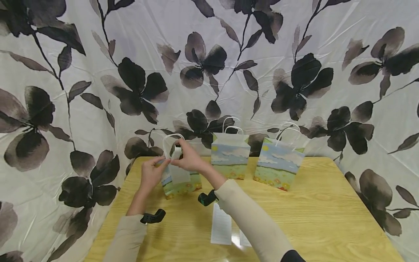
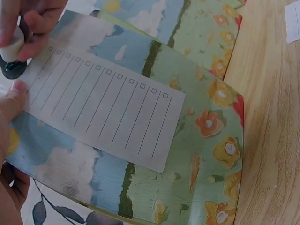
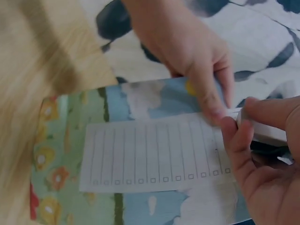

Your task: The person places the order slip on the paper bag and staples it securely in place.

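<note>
Steadily: your left hand (image 1: 151, 171) pinches bag (image 1: 194, 185) and lined sheet (image 1: 180, 176) together at table's (image 1: 311, 218) left end; right hand (image 1: 189, 158) grips white roll (image 1: 177, 152). Better hold sheet flat.

Your table (image 1: 327, 211) has a yellowish wood-grain top, and the middle bag (image 1: 230, 156) stands upright toward its far edge. You have the left bag (image 1: 183, 190) to the left of the middle bag and the right bag (image 1: 279, 163) to the right of it, both turned at a slight angle. On your side of the middle bag lie a white slip (image 1: 221, 225) and, farther right, a second slip (image 1: 244, 239), partly hidden from the head view.
</note>
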### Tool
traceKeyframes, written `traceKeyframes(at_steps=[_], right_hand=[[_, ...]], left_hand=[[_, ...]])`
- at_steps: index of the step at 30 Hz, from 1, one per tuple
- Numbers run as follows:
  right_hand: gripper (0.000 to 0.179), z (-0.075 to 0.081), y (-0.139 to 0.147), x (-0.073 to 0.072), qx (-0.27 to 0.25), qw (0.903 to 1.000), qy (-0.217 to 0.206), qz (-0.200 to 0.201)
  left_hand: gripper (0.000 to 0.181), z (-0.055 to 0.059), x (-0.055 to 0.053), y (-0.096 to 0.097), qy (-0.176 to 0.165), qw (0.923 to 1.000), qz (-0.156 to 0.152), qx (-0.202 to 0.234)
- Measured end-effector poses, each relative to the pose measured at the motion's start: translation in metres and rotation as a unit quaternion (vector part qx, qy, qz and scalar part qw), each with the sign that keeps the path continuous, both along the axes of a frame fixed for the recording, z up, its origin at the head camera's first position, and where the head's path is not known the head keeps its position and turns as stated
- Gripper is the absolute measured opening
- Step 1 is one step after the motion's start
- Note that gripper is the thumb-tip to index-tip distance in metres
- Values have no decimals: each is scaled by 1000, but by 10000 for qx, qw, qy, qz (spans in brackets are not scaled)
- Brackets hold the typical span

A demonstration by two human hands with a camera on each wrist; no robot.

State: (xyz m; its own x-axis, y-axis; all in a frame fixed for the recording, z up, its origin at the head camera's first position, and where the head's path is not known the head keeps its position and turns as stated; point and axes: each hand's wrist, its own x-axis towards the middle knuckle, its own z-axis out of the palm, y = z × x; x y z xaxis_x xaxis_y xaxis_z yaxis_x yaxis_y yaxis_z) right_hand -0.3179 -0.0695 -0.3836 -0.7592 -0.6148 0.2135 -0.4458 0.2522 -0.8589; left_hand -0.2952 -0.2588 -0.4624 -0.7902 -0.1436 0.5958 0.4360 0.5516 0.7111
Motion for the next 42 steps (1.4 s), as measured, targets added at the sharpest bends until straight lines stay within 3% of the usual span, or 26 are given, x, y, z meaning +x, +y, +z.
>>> traceKeyframes(at_steps=[4, 15, 23, 29, 35, 42], right_hand=[[55, 1, -2, -4, 357, 9971, 667, -43], [44, 1, -1, -10, 1171, 9879, 1009, -74], [49, 8, -6, -16, 1764, 9834, 315, 299], [37, -2, -10, -18, 1540, 9871, 187, 406], [34, -15, -12, -19, 1108, 9899, 200, 862], [36, -21, -5, -28, 1008, 9876, 410, 1130]], left_hand=[[15, -1, -2, 1, 300, 9995, -12, -59], [13, -4, 2, 3, 356, 9993, -122, -45], [13, -6, 0, 2, 189, 9996, -175, 128], [14, -3, 4, -2, 92, 9999, -127, 65], [8, -2, 9, -4, 175, 9998, -129, -4], [12, -4, 4, -1, 53, 9995, -243, -206]])
